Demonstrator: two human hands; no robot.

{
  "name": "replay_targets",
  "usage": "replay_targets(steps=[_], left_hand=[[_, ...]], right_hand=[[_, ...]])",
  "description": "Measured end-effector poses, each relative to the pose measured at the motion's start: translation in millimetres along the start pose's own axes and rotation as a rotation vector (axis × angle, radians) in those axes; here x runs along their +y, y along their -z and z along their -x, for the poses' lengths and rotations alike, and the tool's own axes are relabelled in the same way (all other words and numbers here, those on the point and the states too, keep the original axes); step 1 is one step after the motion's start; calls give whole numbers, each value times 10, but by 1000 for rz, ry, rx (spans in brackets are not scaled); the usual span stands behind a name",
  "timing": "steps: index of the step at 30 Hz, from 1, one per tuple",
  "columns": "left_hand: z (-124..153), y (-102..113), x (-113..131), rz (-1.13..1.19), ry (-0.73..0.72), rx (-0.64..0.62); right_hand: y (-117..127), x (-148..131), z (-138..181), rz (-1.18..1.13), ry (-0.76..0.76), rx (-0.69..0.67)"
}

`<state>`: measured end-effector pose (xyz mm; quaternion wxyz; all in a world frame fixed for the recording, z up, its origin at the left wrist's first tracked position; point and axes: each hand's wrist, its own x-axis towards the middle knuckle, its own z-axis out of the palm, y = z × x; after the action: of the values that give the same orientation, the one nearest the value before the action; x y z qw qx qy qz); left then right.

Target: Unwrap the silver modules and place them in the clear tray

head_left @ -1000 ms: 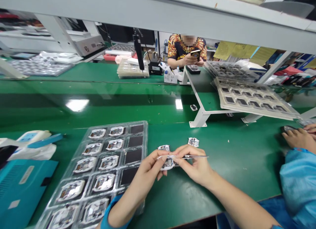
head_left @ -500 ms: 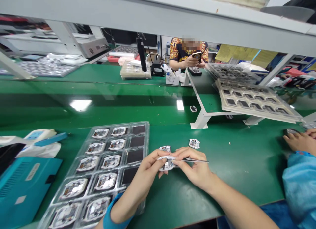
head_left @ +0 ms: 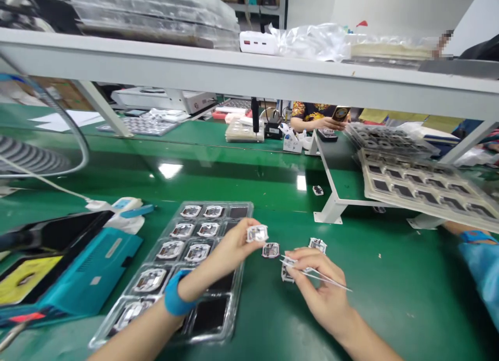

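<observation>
My left hand [head_left: 230, 249] pinches a small white square part [head_left: 257, 233] and holds it just above the right edge of a clear compartment tray [head_left: 237, 319] filled with several like parts. My right hand [head_left: 317, 291] grips thin metal tweezers [head_left: 331, 282] whose tips rest by another small part [head_left: 287, 272] under its fingers on the green bench. Two more small parts lie loose close by, one [head_left: 270, 250] between my hands and one [head_left: 317, 244] just beyond my right hand.
A teal device [head_left: 83, 278] lies at the left with a white handheld unit [head_left: 125, 205] behind it. A raised white stand [head_left: 331, 208] bears trays [head_left: 424, 189] at the right. A co-worker's blue sleeve [head_left: 481, 267] is at the right edge. Another person holds a phone [head_left: 340, 113] across the bench.
My hands have parted: the left lifted a part away toward the tray, and the right stays low with the tweezers. The camera tilted up, showing the overhead shelf.
</observation>
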<state>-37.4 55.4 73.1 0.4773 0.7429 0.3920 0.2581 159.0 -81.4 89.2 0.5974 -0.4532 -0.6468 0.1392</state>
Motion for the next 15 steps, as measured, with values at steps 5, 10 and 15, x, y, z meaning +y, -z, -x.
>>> replay_targets(steps=[5, 10, 15], left_hand=[[-480, 521, -310, -471, -20, 203], [-667, 728, -354, -658, 37, 196], [-1109, 425, -126, -763, 35, 196]], right_hand=[[-14, -66, -33, -17, 36, 18], [-39, -65, -62, -72, 41, 30], [-6, 19, -4, -50, 5, -34]])
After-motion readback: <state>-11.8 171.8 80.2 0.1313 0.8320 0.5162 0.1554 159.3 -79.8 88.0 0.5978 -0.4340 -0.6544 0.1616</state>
